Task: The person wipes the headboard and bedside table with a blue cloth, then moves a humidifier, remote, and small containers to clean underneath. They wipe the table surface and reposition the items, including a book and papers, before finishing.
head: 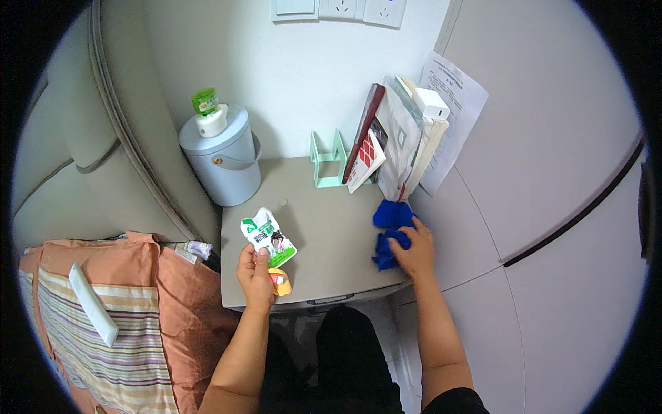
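My left hand (254, 274) holds a white and green printed snack pouch (265, 234) upright above the left part of a beige bedside cabinet top (331, 233). A small yellow-orange wrapper or packet (282, 283) shows beside the palm, partly hidden by the hand. At the cabinet's right side, my right hand (415, 248) grips a crumpled blue cloth (389, 252) with its fingertips. The cloth lies on the top, just in front of the standing books.
A blue-grey lidded bucket (222, 176) carries a green-capped white container (209, 116). A mint-green bookend rack (331, 160) stands near books (401, 129) topped by a white charger (430, 103). Papers (455, 103) lean behind. Left is a bed with an orange pillow (191, 290); right, cabinet doors (548, 129).
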Tool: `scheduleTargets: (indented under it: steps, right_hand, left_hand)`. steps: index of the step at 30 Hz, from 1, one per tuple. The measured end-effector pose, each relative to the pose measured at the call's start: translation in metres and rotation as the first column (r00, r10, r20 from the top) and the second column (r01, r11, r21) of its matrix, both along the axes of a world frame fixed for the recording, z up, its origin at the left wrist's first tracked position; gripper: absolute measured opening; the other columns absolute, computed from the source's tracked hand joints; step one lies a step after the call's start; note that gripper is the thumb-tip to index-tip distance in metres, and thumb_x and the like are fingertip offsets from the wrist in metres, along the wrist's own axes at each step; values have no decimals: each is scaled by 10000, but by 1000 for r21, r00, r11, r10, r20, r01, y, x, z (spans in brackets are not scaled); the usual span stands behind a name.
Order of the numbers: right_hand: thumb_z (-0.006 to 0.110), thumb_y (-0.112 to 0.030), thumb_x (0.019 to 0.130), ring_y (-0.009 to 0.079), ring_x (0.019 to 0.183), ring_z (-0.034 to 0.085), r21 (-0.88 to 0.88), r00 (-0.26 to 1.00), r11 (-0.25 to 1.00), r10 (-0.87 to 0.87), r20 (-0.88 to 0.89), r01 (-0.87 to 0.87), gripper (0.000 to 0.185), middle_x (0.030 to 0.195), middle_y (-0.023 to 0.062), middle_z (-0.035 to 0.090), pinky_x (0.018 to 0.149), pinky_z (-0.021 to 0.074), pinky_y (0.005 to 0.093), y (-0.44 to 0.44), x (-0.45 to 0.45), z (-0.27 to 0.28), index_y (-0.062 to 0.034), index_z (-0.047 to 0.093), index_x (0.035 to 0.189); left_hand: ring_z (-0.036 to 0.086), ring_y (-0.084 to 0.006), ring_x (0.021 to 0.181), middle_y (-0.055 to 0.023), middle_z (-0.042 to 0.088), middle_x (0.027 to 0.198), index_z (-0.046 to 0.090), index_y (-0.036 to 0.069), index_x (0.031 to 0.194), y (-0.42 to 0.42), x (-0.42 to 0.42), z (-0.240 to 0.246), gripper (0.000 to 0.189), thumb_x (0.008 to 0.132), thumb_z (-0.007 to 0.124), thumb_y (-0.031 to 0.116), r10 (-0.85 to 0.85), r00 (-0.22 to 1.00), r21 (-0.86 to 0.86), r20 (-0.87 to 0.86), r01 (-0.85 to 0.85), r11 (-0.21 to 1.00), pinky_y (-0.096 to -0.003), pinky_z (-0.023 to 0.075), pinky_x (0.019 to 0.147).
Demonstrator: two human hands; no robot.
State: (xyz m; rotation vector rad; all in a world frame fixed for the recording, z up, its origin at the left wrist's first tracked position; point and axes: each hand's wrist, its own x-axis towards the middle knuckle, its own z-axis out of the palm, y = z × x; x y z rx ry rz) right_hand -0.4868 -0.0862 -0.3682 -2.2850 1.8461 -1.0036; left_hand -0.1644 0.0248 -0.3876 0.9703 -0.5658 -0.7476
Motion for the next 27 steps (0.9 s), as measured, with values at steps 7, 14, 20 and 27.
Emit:
scheduleTargets:
  steps: [7,14,20,27]
  right_hand:
    - [656,-333,784,303,1180,477,98,836,905,421,-353,-414,363,1254,100,562,849,394,562,73,159,24,-137,647,1089]
    - [712,-338,754,361,1143,498,-38,928,932,353,-122,-359,559,1255,155,556,918,419,517,33,118,17,-155,594,1269]
    - [761,-491,730,386,1115,522,-204,948,927,299,-112,-316,664,1256,215,534,903,446,484,33,102,60,-103,582,1239]
    - [762,-290,800,255,776,681,44,899,988,-152,411,147,382,915,169,658,660,519,365,-49,72,43,15,591,954]
  left_hand:
    - [625,-135,889,-92,646,1045,551,-9,1150,3,9,1,206,983,539,112,82,987,-45,-137,-89,995,-274,506,797]
    - [623,-135,905,-80,642,1039,546,-5,1139,4,16,-3,191,983,536,105,52,989,-69,-135,-62,996,-279,504,802]
    - [624,-131,915,-89,650,1052,538,-11,1151,2,11,-2,199,979,541,89,16,995,-44,-101,-21,999,-274,500,812]
    - [610,-114,904,-72,643,1041,532,-16,1159,1,10,-6,206,981,541,89,14,997,-36,-77,-16,999,-263,495,803]
